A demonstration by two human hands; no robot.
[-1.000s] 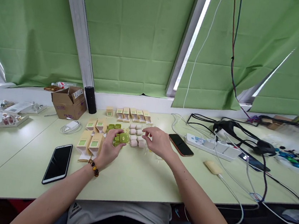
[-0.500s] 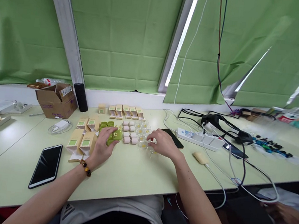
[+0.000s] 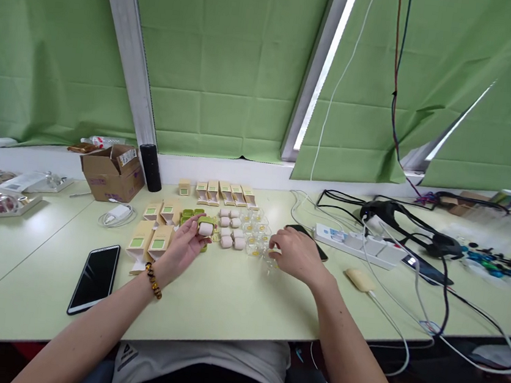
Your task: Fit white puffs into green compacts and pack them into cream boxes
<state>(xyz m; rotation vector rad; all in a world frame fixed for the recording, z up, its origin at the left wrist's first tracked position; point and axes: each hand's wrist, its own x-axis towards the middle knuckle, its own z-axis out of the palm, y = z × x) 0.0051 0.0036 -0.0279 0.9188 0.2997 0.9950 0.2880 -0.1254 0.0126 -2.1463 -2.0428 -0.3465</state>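
Note:
My left hand (image 3: 185,244) has its fingers closed around a small green case (image 3: 207,219), tilted so that a pale pink block-shaped part (image 3: 205,229) faces me. Other green cases (image 3: 187,213) sit just behind that hand. To the right of it are rows of pale pink rounded blocks (image 3: 226,242), then clear plastic pieces (image 3: 254,240) with yellow spots. My right hand (image 3: 297,254) is over the near end of these, fingertips pinched at one clear plastic piece (image 3: 272,262). The fingers partly hide this piece.
Folded cream cartons (image 3: 139,243) stand left of the cases, with more cartons (image 3: 225,194) at the back. A phone (image 3: 95,278) lies at left, a second phone (image 3: 318,248) behind my right hand. A power strip (image 3: 360,245), cables and a cream mouse-shaped object (image 3: 358,281) occupy the right.
My left hand has turned the green case so its pale pink part now shows. The right hand has moved right and nearer, from the pink blocks to the clear pieces. The view has swung slightly.

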